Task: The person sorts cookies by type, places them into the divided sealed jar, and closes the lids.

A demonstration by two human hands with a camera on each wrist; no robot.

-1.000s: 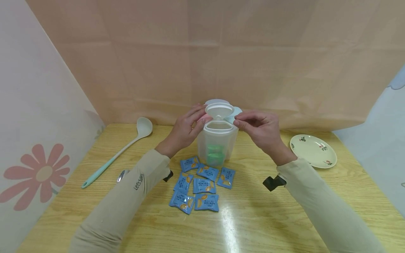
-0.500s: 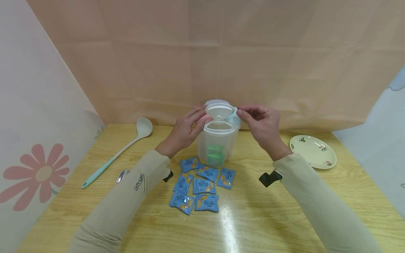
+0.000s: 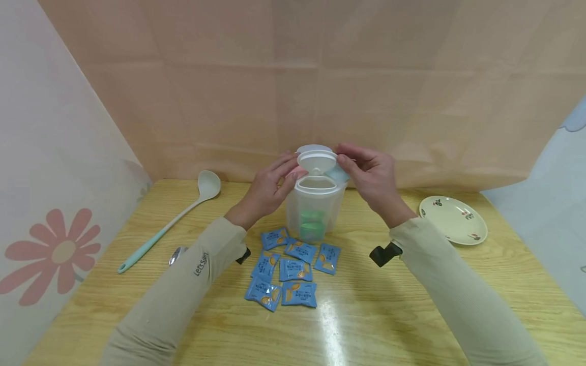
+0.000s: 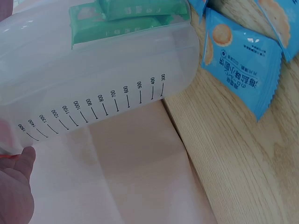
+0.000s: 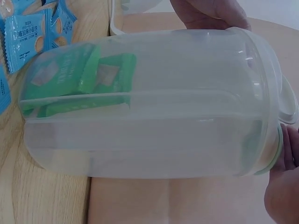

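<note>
Clear plastic container [image 3: 315, 206] with white lid [image 3: 317, 161], black scale marks, green packets [image 3: 312, 223] inside. Blue packets [image 3: 293, 265] with orange biscuit picture. Mint ladle [image 3: 174, 217]. Cream plate [image 3: 453, 219] with red-green flower pattern. Yellow wood-grain table [image 3: 366, 315]. Beige sleeves [image 3: 183, 295].

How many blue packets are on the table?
7 blue packets lie in a cluster on the table, just in front of the container; none seems hidden.
</note>
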